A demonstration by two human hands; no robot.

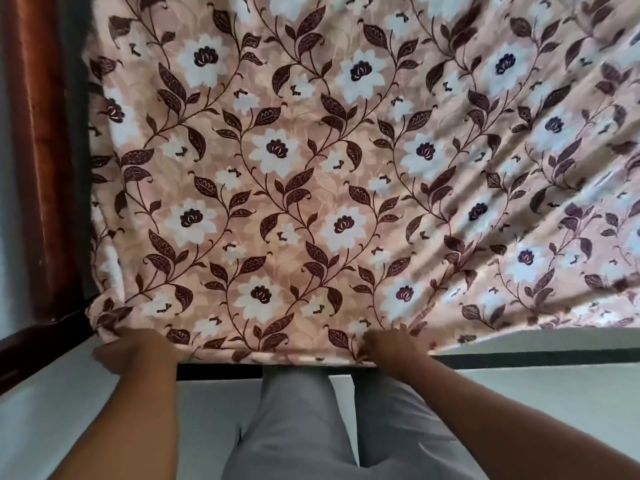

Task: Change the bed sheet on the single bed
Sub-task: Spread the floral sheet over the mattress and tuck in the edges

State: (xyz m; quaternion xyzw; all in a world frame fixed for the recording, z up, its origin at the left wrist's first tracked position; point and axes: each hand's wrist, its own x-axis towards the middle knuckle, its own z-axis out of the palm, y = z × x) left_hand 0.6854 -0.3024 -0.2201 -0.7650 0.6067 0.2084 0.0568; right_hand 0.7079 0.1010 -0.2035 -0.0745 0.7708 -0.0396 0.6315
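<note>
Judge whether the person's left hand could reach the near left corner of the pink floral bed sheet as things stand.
Probably yes: the left hand already grips the pink floral bed sheet at its bunched near left corner, with nothing between them.

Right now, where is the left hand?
Head view, lower left: the left hand grips the floral sheet's near corner beside the wooden bed frame.

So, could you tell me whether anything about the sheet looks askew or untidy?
The floral sheet lies smooth on its left and middle, but long diagonal creases fan across the right side toward the right hand. The left hand bunches the near left corner.
</note>
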